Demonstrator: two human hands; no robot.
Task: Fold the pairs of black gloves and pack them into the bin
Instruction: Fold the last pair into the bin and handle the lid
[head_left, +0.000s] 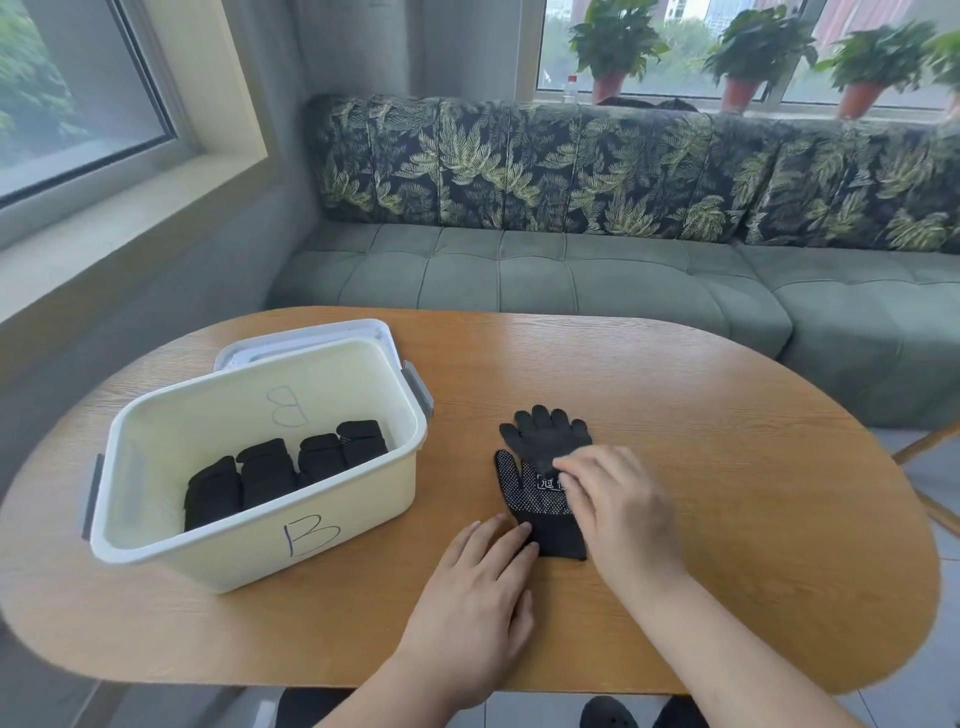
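One sofa (571, 280) was seen behind one oval counter (727, 467). One cream bin (249, 545), marked B, was set on the counter's left part, with one lid (311, 335) laid behind it. Two gloves (545, 441) were stacked on the counter, right of the bin. The left hand (472, 597) was laid flat, fingers (519, 535) released, tips touching the cuff. The right hand (618, 509) was rested on the gloves, fingers (569, 473) stretched and released. Four folded bundles (267, 470) were lined inside the bin.

Knit dotted gloves (540, 467); glossy plastic bin (249, 551); wood-grain table (727, 467).
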